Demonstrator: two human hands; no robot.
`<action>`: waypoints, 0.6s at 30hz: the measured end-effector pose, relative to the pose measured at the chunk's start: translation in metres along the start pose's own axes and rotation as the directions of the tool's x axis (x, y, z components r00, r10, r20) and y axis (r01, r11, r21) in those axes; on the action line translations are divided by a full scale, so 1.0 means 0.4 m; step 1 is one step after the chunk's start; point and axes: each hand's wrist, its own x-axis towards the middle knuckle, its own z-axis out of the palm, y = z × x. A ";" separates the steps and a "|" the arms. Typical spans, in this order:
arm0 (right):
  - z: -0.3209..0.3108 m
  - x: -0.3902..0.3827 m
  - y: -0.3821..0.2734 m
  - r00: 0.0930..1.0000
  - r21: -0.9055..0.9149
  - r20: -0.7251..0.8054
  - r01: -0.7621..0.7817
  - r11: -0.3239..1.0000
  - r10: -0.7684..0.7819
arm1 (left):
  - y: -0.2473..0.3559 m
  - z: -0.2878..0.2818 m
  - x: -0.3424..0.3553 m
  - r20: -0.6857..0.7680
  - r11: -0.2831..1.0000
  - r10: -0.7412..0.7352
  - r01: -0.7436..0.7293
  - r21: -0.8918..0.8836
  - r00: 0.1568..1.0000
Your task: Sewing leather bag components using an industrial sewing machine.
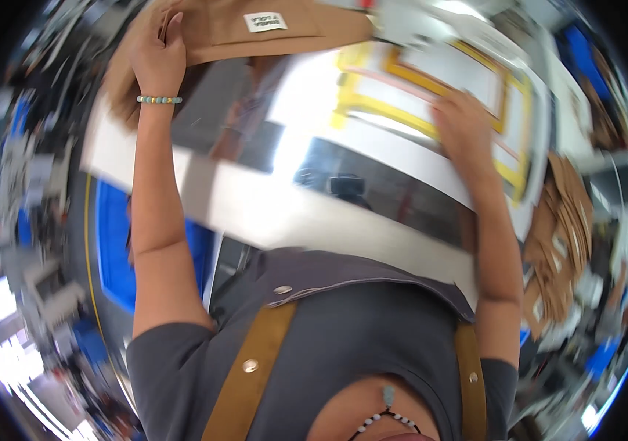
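At the upper left, my left hand [158,59] is closed on the edge of a tan fabric piece [218,33], with the thumb on top. The fabric stretches right toward the sewing machine [420,26] and carries a small white label [265,22]. On the right, my right hand [467,132] lies over a white sewing template [402,140] edged with yellow strips, its fingers blurred but loosely extended. No object shows in that hand. An amber-brown rectangular frame [501,103] is set in the template beside its fingers.
A shiny metal work surface [270,209] spans the space before me. Below its left side stands a blue bin [116,250]. Stacked tan fabric pieces [560,228] lie at the right, past my right forearm. A yellow floor line [88,257] runs along the left.
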 end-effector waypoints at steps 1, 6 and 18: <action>-0.002 0.000 0.000 0.999 0.010 0.049 0.004 1.000 -0.005 | -0.043 -0.127 -0.013 0.012 0.997 -0.045 0.046 -0.069 0.999; -0.057 -0.005 -0.028 0.969 0.011 0.207 -0.136 0.991 0.131 | -0.190 -0.601 -0.155 0.034 0.948 -0.306 0.301 0.105 0.951; -0.047 0.006 -0.047 0.961 0.001 0.239 -0.142 0.990 0.137 | -0.358 -0.947 -1.055 -0.332 0.404 -0.778 0.829 0.386 0.534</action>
